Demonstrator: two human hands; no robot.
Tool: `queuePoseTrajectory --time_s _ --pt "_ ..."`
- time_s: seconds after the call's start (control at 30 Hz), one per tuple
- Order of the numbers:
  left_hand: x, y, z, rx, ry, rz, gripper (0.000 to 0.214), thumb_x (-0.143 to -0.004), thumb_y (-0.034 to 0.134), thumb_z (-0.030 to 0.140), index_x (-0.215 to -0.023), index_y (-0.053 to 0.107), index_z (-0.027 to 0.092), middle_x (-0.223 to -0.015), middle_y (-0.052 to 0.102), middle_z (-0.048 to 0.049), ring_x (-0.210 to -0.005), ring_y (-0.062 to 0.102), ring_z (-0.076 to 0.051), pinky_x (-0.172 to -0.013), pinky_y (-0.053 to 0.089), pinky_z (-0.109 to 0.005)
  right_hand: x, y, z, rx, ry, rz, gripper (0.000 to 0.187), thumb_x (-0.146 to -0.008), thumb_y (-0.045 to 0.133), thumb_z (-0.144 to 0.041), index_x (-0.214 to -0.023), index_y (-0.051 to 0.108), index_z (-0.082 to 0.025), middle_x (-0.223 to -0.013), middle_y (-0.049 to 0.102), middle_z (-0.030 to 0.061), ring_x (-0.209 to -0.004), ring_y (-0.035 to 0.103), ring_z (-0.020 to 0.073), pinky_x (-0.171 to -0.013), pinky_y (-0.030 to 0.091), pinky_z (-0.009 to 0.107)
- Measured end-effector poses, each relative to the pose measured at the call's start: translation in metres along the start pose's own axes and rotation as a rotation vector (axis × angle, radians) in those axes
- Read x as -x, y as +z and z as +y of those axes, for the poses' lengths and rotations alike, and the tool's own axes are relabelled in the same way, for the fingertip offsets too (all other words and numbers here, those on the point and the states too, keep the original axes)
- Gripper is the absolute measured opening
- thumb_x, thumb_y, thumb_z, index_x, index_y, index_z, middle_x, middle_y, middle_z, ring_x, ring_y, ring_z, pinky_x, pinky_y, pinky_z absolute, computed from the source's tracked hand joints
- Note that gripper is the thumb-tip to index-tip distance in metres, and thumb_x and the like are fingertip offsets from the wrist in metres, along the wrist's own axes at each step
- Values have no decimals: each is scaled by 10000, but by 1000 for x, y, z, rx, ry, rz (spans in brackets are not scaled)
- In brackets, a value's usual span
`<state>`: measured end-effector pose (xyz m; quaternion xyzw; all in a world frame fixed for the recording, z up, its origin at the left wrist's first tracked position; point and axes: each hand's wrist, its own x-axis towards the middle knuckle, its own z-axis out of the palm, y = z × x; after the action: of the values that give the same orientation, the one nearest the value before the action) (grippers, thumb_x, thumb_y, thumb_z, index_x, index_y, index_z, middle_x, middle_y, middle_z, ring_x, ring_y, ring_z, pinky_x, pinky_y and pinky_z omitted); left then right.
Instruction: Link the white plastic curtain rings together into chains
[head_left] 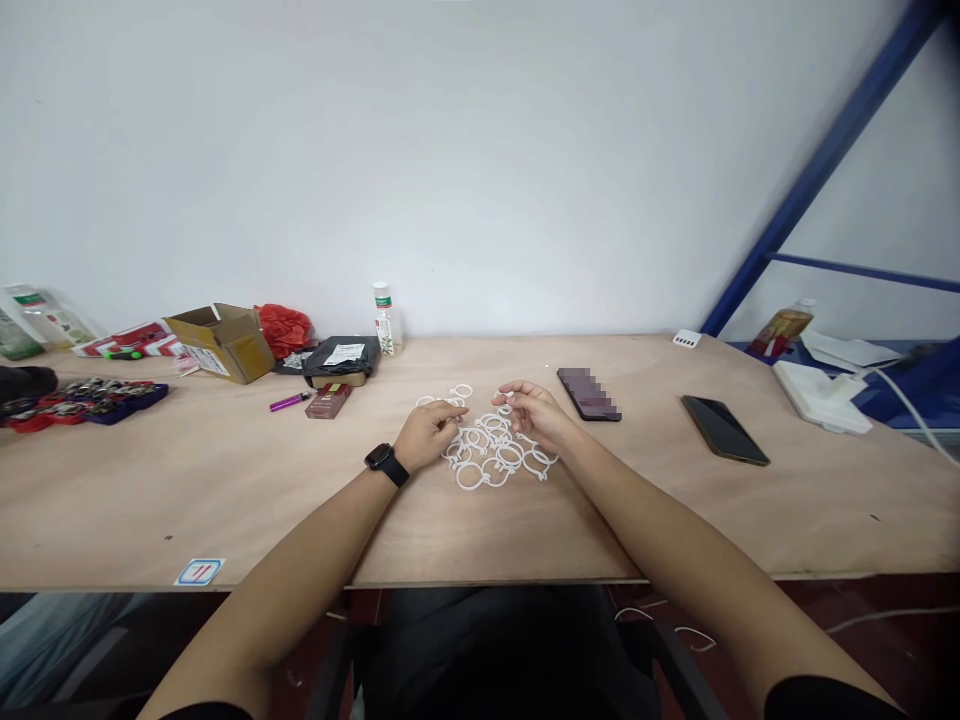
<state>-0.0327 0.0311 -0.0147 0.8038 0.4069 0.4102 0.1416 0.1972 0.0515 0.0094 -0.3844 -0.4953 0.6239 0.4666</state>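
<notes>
A loose pile of white plastic curtain rings (471,475) with small tabs lies on the wooden table in front of me. My left hand (431,432), with a black watch on the wrist, is at the pile's left edge. Its fingers are pinched together, and what they hold, if anything, is hidden. Over the right side of the pile, my right hand (538,415) has thumb and fingers closed around a white ring (505,409), partly covered by the fingers. Another ring (463,391) lies just beyond the pile, between my hands.
Behind the rings stand a bottle (385,325), a black package (341,357), a dark red box (328,401) and a purple lighter (289,401). An open carton (225,345) is farther left. Two phones (589,395) (724,430) and a white power strip (817,395) lie to the right.
</notes>
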Motion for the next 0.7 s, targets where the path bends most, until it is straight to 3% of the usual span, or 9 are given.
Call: queuePoseTrajectory --time_s 0.27,0.57,0.7 --pt "-2 -1 -1 -9 -56 52 326 -729 497 46 -876 761 169 -852 729 -49 -798 660 -167 -788 517 -293 -3 -3 3 -33 -11 51 147 -690 515 -183 -825 572 -171 -709 690 11 -343 466 69 -348 371 193" --pt "-2 2 -3 -60 -2 -10 338 -763 440 60 -829 747 185 -839 723 -40 -782 644 -162 -794 501 -305 -6 -4 2 91 -92 128 163 -606 466 -222 -719 570 -166 -602 630 9 -338 424 73 -343 302 199" --pt "-1 3 -6 -41 -5 -20 336 -755 420 48 -799 723 186 -805 710 -34 -781 635 -160 -800 488 -299 -8 -4 3 142 -128 159 86 -608 453 -236 -648 509 -185 -539 566 -7 -348 392 71 -358 263 193"
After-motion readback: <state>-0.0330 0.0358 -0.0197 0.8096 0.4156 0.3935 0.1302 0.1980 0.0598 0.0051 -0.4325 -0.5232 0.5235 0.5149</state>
